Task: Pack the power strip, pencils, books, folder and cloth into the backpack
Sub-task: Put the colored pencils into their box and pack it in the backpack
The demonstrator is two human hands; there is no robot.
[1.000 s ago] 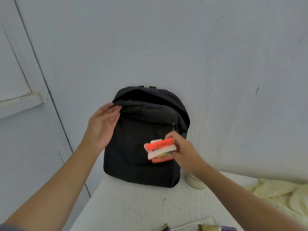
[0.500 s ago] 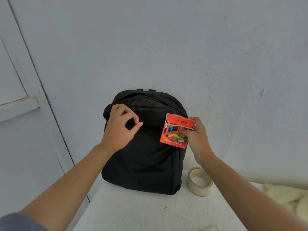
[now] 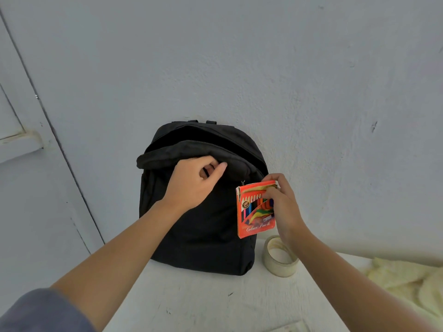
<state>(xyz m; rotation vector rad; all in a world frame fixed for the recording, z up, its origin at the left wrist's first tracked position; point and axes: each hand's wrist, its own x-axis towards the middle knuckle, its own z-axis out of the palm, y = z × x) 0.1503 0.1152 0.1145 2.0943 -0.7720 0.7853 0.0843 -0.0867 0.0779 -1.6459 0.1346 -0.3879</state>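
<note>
Grips the folded-down front flap of the black fabric backpack point(image 3: 203, 236) with the left hand point(image 3: 191, 185), fingers curled into the cloth, thumb stretched out. Holds the orange cardboard box of colour pencils point(image 3: 251, 219) upright in the right hand point(image 3: 285, 207), fingers curled round its top and right edge, just in front of the backpack's right side, outside the opening. Backpack upright on the white table point(image 3: 191, 303) against the pale blue wall point(image 3: 287, 68), top unzipped. Just right of its base, a roll of clear tape point(image 3: 279, 264); farther right, pale yellow cloth point(image 3: 395, 276).
</note>
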